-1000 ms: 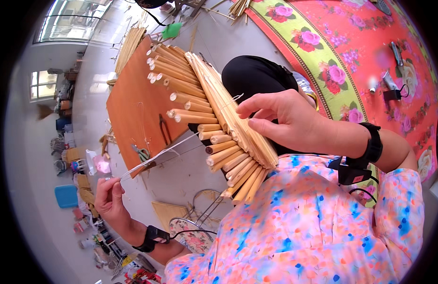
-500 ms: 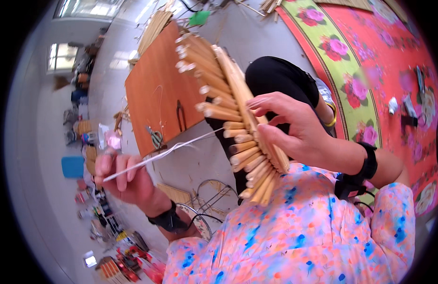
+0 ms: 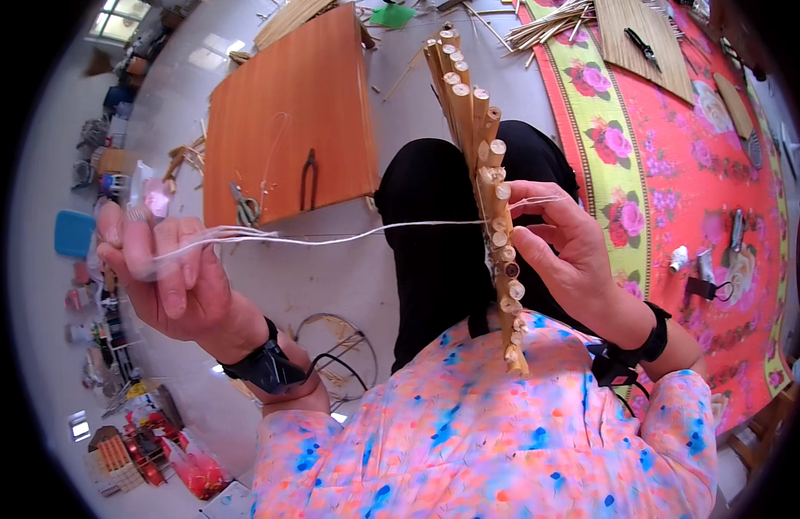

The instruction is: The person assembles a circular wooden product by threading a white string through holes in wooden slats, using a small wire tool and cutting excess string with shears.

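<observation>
Left hand (image 3: 171, 268): closed on white cord (image 3: 318, 243); pull evenly. Stick row (image 3: 505, 253): just left of the right hand (image 3: 569, 246), whose grip cannot be determined; brace the row so cord tension does not tilt it.

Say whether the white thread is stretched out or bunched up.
Stretched out: the white thread runs from the left hand to the row of sticks.
</observation>
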Tool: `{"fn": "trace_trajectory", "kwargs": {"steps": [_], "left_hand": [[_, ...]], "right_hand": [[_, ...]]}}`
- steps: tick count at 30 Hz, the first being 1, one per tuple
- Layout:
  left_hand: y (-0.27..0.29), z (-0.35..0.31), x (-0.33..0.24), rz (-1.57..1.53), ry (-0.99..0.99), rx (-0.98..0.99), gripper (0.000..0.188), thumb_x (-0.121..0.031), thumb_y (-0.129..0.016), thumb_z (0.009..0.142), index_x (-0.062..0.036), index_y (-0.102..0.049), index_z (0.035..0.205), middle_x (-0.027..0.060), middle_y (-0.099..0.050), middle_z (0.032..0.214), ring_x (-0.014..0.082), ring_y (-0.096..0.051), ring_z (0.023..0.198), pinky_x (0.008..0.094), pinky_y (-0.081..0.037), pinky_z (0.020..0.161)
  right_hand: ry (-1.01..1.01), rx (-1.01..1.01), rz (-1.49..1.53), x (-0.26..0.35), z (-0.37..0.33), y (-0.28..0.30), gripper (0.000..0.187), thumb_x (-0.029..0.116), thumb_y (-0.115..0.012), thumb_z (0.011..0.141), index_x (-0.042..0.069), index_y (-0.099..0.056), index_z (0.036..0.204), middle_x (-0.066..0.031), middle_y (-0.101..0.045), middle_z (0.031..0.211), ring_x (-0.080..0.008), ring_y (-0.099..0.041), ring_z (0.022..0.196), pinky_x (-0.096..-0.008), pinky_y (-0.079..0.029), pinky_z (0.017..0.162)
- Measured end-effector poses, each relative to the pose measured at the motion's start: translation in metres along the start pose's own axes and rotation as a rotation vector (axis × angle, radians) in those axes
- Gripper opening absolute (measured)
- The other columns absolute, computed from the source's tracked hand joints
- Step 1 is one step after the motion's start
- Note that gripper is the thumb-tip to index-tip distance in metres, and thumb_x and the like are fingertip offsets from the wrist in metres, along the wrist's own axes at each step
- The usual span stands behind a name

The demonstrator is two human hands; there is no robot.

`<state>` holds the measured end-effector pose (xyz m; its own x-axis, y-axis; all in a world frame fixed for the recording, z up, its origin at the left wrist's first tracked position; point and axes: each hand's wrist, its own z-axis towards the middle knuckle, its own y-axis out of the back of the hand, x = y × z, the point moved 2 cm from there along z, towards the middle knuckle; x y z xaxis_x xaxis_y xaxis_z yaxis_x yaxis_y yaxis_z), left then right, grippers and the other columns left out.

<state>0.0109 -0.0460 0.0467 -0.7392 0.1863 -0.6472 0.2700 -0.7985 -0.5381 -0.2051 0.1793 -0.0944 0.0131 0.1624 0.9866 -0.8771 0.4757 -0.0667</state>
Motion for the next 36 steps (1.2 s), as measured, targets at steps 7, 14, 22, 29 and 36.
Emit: {"fn": "trace_trajectory", "kwargs": {"steps": [7, 14, 22, 29, 36], "left_hand": [[0.015, -0.035, 0.083, 0.493, 0.130, 0.019, 0.023, -0.026, -0.059, 0.098, -0.0063, -0.046, 0.097, 0.0093, -0.059, 0.073, 0.0135, -0.055, 0.057, 0.0295, -0.051, 0.054], [0.008, -0.064, 0.158, 0.513, 0.225, 0.411, 0.009, -0.001, -0.059, 0.092, -0.0022, -0.051, 0.094, 0.0259, -0.060, 0.125, 0.0256, -0.065, 0.098, 0.0364, -0.052, 0.088], [0.006, -0.065, 0.174, 0.540, 0.116, 0.352, 0.010, 0.004, -0.062, 0.088, -0.0009, -0.053, 0.090, 0.0202, -0.068, 0.111, 0.0210, -0.068, 0.082, 0.0295, -0.054, 0.073], [0.013, -0.065, 0.160, 0.646, 0.219, 0.293, 0.009, 0.000, -0.065, 0.088, -0.0017, -0.057, 0.091, 0.0083, -0.068, 0.078, 0.0123, -0.063, 0.058, 0.0234, -0.049, 0.052], [0.012, -0.068, 0.162, 0.688, 0.200, 0.296, 0.011, 0.000, -0.064, 0.087, -0.0021, -0.062, 0.098, 0.0105, -0.063, 0.073, 0.0194, -0.065, 0.059, 0.0258, -0.050, 0.052]], "right_hand": [[-0.038, 0.024, -0.014, 0.010, -0.005, 0.000, 0.033, 0.002, -0.055, 0.094, -0.002, -0.054, 0.127, -0.0126, -0.051, 0.133, -0.0152, -0.057, 0.111, -0.0268, -0.051, 0.088], [-0.234, 0.064, 0.023, 0.004, -0.025, 0.009, 0.046, 0.017, -0.051, 0.098, 0.001, -0.042, 0.139, -0.0149, -0.037, 0.145, -0.0189, -0.046, 0.125, -0.0350, -0.044, 0.099], [-0.806, -0.158, 1.207, 0.002, -0.024, -0.001, 0.060, 0.045, -0.045, 0.100, 0.003, -0.035, 0.143, -0.0193, -0.048, 0.138, -0.0325, -0.053, 0.122, -0.0492, -0.044, 0.104], [-1.076, -0.258, 1.312, -0.012, -0.038, 0.022, 0.058, 0.044, -0.039, 0.102, 0.000, -0.043, 0.138, -0.0219, -0.052, 0.135, -0.0351, -0.055, 0.119, -0.0509, -0.043, 0.105], [-1.081, -0.274, 1.216, 0.005, -0.039, 0.014, 0.059, 0.043, -0.041, 0.101, 0.000, -0.039, 0.140, -0.0200, -0.049, 0.139, -0.0324, -0.053, 0.123, -0.0478, -0.043, 0.106]]}}
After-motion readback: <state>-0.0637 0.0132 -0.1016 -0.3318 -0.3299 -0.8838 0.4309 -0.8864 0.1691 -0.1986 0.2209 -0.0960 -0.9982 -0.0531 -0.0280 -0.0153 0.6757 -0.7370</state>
